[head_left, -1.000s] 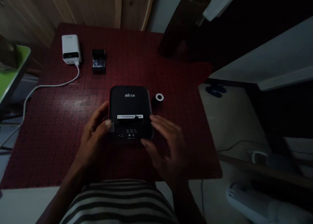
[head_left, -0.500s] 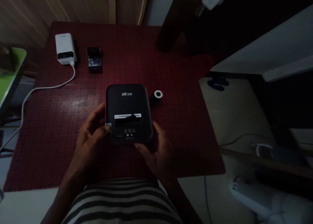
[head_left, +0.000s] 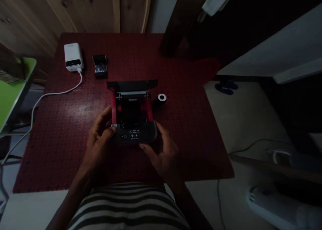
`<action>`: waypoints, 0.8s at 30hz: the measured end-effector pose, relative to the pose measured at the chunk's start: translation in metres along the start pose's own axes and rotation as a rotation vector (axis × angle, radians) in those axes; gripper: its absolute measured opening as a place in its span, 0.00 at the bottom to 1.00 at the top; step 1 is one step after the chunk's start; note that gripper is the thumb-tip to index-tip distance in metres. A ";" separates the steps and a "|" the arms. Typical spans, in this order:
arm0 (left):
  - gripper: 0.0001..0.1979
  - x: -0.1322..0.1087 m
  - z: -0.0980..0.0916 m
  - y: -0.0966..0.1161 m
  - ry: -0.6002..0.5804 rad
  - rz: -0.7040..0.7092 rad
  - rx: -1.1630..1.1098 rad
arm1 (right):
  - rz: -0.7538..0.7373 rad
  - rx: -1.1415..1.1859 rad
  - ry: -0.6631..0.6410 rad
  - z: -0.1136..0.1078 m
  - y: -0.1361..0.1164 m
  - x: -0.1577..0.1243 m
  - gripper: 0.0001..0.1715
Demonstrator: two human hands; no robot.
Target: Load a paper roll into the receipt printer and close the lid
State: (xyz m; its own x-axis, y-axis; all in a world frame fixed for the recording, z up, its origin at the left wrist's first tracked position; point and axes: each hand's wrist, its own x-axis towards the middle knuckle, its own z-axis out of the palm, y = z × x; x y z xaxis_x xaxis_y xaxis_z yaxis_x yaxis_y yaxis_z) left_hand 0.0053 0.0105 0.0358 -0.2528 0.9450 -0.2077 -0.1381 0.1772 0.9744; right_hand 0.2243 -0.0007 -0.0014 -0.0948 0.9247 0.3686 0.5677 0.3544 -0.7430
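A small black and red label printer (head_left: pixel 136 132) lies on the table before me, its black lid (head_left: pixel 133 85) raised at the back. Inside the opened body, red side walls, a metal bar and a dark hollow show. My left hand (head_left: pixel 100 136) grips the left side, thumb on the grey corner tab. The right side and front edge are held by my right hand (head_left: pixel 161 148), its thumb at the front. Close to the printer's right side is a dark roll (head_left: pixel 161 97) with a white ring-shaped end.
At the back left of the red patterned table (head_left: pixel 198 146) stands a white power bank (head_left: pixel 72 57) with a white cable (head_left: pixel 61 92) plugged in. Beside it lies a small black ribbon-like cartridge (head_left: pixel 100 66). A green-topped surface (head_left: pixel 15 89) borders the left.
The printer's lid has swung up from closed to open, baring the inside. Both hands keep their hold on the printer. The view has shifted slightly.
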 end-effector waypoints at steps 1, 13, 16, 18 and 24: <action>0.32 0.000 -0.001 -0.004 -0.006 0.012 -0.007 | -0.006 0.015 -0.006 -0.005 0.000 0.003 0.37; 0.27 0.006 -0.005 -0.017 -0.055 0.255 0.074 | -0.355 -0.390 -0.566 0.003 -0.044 0.142 0.15; 0.28 0.004 -0.006 -0.019 -0.040 0.244 0.083 | -0.341 -0.559 -0.704 0.020 -0.052 0.156 0.17; 0.28 0.004 -0.007 -0.022 -0.032 0.236 0.086 | -0.358 -0.575 -0.723 0.026 -0.053 0.158 0.19; 0.29 0.005 -0.007 -0.022 -0.040 0.221 0.073 | -0.382 -0.591 -0.696 0.014 -0.062 0.153 0.18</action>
State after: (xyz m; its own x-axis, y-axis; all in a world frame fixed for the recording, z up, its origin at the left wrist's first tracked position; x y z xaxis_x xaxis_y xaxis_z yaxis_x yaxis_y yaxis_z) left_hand 0.0006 0.0093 0.0129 -0.2314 0.9728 0.0135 -0.0136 -0.0171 0.9998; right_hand 0.1633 0.1209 0.0937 -0.7087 0.7051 -0.0258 0.6977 0.6948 -0.1746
